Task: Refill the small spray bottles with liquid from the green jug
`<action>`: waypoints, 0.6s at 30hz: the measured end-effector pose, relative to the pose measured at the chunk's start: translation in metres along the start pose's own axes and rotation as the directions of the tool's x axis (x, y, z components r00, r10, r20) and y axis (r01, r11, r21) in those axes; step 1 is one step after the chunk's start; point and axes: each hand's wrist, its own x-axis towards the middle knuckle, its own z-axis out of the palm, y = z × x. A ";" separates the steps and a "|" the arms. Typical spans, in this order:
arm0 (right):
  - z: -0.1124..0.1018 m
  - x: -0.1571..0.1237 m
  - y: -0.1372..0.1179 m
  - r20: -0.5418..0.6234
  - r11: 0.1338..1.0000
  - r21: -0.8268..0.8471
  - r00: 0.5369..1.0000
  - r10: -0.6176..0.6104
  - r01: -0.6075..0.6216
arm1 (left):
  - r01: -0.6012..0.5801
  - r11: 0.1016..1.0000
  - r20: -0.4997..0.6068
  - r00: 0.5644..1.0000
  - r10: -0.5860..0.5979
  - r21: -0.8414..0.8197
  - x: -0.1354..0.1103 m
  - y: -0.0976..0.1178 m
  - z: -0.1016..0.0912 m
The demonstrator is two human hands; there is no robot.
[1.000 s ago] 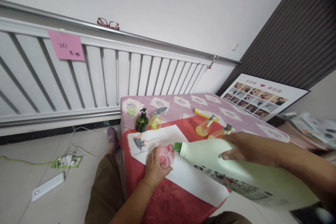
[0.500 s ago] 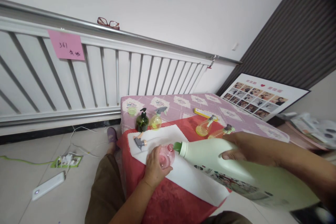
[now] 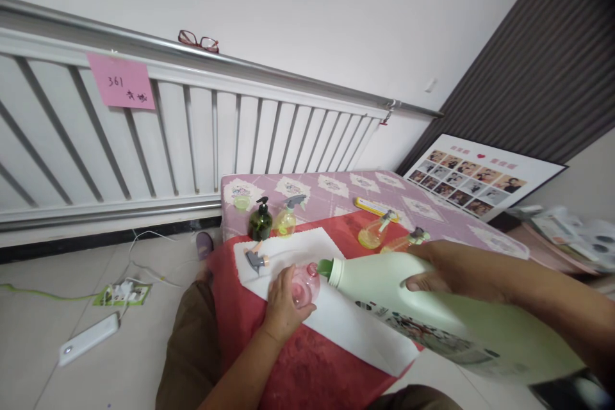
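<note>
My left hand (image 3: 284,307) is wrapped round a small pink see-through bottle (image 3: 306,286) with its top off, over a white sheet (image 3: 365,327). My right hand (image 3: 435,269) grips a large pale green detergent jug (image 3: 461,314), tipped on its side. The jug's green spout (image 3: 325,268) is at the mouth of the pink bottle; whether liquid flows I cannot tell. A grey and orange spray head (image 3: 257,259) lies on the sheet, left of the bottle.
Behind my hands stand a dark green pump bottle (image 3: 260,223) and a clear spray bottle (image 3: 287,221). Yellowish spray bottles (image 3: 373,234) lie to the right, beside a yellow box (image 3: 372,207). A red cloth (image 3: 307,375) covers the near table. A radiator (image 3: 202,141) runs along the wall.
My hands, the pink bottle and the tipped jug look the same as before. Only my left leg and foot have shifted slightly.
</note>
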 end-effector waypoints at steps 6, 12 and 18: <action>0.000 0.001 0.000 -0.006 1.000 0.015 1.000 0.010 -0.010 | -0.023 1.000 -0.025 0.999 0.023 0.002 -0.001 -0.001 0.001; 0.001 0.001 0.001 0.004 1.000 0.011 1.000 0.006 -0.006 | -0.029 1.000 -0.020 0.999 0.030 0.007 0.000 -0.002 0.001; 0.000 0.001 0.000 0.000 1.000 -0.006 1.000 -0.008 0.008 | -0.018 1.000 -0.013 1.000 0.019 0.008 0.000 0.001 -0.001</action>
